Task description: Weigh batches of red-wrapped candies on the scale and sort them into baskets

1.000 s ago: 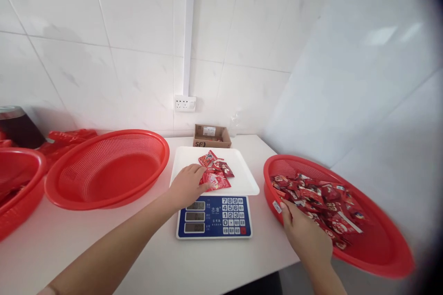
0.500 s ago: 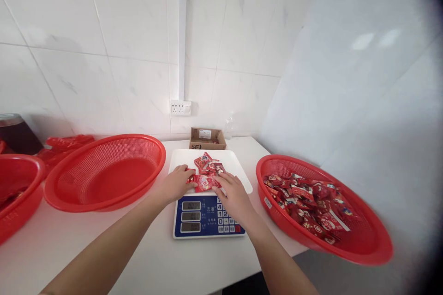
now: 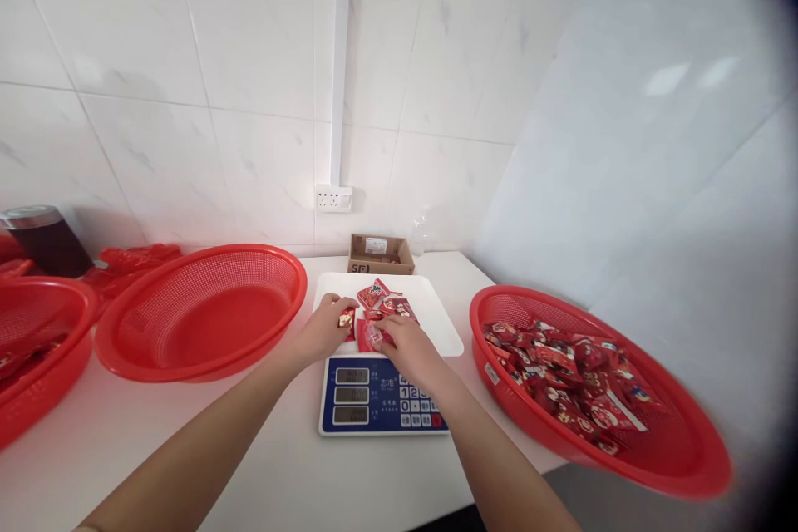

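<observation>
A blue digital scale point(image 3: 381, 396) with a white tray point(image 3: 437, 314) stands on the white counter. Several small red packets point(image 3: 381, 303) lie on the tray. My left hand point(image 3: 324, 330) rests at the tray's front left, fingers curled round a small red and gold packet point(image 3: 347, 319). My right hand point(image 3: 405, 347) lies on the front of the pile, fingers bent over the packets; what it grips is hidden.
An empty red mesh basket point(image 3: 203, 312) sits left of the scale. A second red basket point(image 3: 37, 349) is at the far left edge. At the right a red basket point(image 3: 679, 449) holds several red packets. A small cardboard box point(image 3: 381, 254) and wall socket point(image 3: 332, 199) are behind.
My right hand left the right basket and came onto the scale tray's packets. My left hand shifted slightly back and closed round a small packet. The camera moved a little.
</observation>
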Available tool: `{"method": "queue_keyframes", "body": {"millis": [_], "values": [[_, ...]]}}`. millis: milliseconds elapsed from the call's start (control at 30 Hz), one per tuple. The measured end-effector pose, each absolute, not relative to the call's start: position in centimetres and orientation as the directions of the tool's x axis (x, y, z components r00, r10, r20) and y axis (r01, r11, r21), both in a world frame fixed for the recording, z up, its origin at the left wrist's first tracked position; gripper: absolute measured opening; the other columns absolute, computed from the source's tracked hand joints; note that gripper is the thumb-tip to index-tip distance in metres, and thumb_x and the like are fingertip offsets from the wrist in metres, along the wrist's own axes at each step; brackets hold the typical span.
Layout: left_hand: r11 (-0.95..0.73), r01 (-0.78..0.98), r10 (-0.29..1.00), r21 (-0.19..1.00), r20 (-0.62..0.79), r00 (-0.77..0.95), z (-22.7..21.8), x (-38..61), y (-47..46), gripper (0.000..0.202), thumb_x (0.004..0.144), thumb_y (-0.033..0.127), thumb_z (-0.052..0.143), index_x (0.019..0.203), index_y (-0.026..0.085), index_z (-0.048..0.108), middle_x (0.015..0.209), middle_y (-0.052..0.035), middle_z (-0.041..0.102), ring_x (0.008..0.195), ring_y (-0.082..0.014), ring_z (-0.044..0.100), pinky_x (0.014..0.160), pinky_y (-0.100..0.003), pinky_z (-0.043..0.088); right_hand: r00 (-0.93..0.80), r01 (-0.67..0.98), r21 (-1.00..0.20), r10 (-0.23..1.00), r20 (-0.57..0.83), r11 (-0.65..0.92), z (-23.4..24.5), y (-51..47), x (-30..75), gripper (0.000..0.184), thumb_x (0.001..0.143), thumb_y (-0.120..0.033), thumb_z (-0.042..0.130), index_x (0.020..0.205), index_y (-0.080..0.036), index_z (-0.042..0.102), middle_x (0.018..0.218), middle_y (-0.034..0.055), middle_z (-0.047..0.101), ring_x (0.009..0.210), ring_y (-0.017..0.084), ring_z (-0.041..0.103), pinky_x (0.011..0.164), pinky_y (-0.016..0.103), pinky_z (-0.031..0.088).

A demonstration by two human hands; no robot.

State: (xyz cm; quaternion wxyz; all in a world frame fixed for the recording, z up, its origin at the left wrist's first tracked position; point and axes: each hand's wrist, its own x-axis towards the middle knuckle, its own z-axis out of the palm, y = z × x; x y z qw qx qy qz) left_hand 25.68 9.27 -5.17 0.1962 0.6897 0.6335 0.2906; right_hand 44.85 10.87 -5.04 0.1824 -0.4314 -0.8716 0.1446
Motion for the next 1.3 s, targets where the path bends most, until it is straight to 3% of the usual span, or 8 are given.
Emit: {"method": "queue_keyframes", "body": {"millis": [200,367,500,667,833,933,1133,1300], "values": [[-0.063,0.698,0.992,0.714,0.119,-0.033,-4.6,25.9,8.8,0.028,0.079,0.020,0.044,0.100,0.022,0.063,0.110,-0.0031,0.066,0.085,-0.0169,0.063,0.080,-0.029,0.049,-0.523,0.670,-0.457,0.809,0.269,0.585,-6.1,11.7,45.2,0.034,0.076,-0.013,0.060,0.109,-0.017,0.067,0.117,0.0110,0.062,0.114,0.026,0.051,0.099,0.040,0.038],[-0.074,0.696,0.993,0.714,0.120,-0.018,-4.8,26.1,8.7,0.034,0.081,0.037,0.049,0.106,0.019,0.063,0.110,-0.0078,0.065,0.093,-0.0214,0.062,0.085,-0.033,0.046,-0.494,0.589,-0.524,0.787,0.369,0.615,-6.7,12.2,45.2,0.038,0.068,0.003,0.045,0.088,-0.019,0.068,0.101,0.0063,0.067,0.100,0.021,0.057,0.092,0.038,0.043],[-0.101,0.682,0.993,0.725,0.119,0.022,-4.4,26.3,8.6,0.047,0.076,0.049,0.055,0.109,0.018,0.063,0.109,-0.0115,0.063,0.096,-0.0257,0.059,0.086,-0.037,0.045,-0.408,0.468,-0.615,0.772,0.487,0.635,-5.9,11.6,45.3,0.028,0.076,-0.004,0.044,0.081,-0.021,0.066,0.098,0.0058,0.067,0.100,0.020,0.058,0.091,0.040,0.044],[-0.161,0.570,0.984,0.805,0.083,0.160,-2.9,26.8,7.7,0.046,0.078,0.055,0.052,0.107,0.021,0.064,0.104,-0.0063,0.067,0.091,-0.0222,0.063,0.078,-0.033,0.049,-0.353,0.263,-0.691,0.734,0.581,0.673,-4.5,10.5,45.4,0.018,0.083,-0.016,0.048,0.080,-0.023,0.064,0.102,0.0052,0.065,0.101,0.018,0.058,0.090,0.037,0.046],[-0.093,0.182,0.977,0.979,0.054,0.206,-2.2,26.9,6.6,0.046,0.080,0.053,0.055,0.109,0.018,0.062,0.102,-0.0059,0.070,0.093,-0.0206,0.063,0.081,-0.031,0.049,-0.327,0.134,-0.789,0.779,0.535,0.599,-4.2,10.1,45.0,0.012,0.081,-0.025,0.054,0.089,-0.023,0.063,0.113,0.0070,0.061,0.108,0.020,0.056,0.086,0.034,0.050],[-0.055,0.059,0.983,0.997,0.043,0.180,-2.2,26.9,6.2,0.044,0.076,0.049,0.062,0.105,0.016,0.062,0.101,-0.0069,0.069,0.093,-0.0205,0.063,0.082,-0.032,0.049,-0.348,0.076,-0.860,0.821,0.452,0.505,-4.3,9.9,44.5,0.030,0.079,-0.029,0.058,0.108,-0.024,0.057,0.121,0.0081,0.057,0.109,0.020,0.056,0.085,0.034,0.051],[-0.066,0.370,0.990,0.927,0.108,-0.094,-0.9,25.5,5.1,0.036,0.077,0.041,0.057,0.104,0.018,0.060,0.098,-0.0063,0.068,0.081,-0.0198,0.064,0.071,-0.031,0.050,-0.364,0.108,-0.897,0.857,0.365,0.428,-4.4,11.2,44.7,0.030,0.080,-0.029,0.053,0.109,-0.022,0.057,0.096,0.0047,0.068,0.088,0.017,0.064,0.076,0.033,0.053],[0.067,0.759,0.889,0.647,0.307,-0.340,1.0,20.2,4.3,0.046,0.084,0.035,0.045,0.130,0.025,0.045,0.121,-0.0082,0.060,0.104,-0.0261,0.059,0.081,-0.036,0.049,-0.287,0.544,-0.715,0.898,0.334,0.440,-4.5,14.8,47.5,0.035,0.082,-0.027,0.050,0.115,-0.021,0.058,0.116,0.0075,0.063,0.107,0.020,0.058,0.090,0.038,0.046]]}}
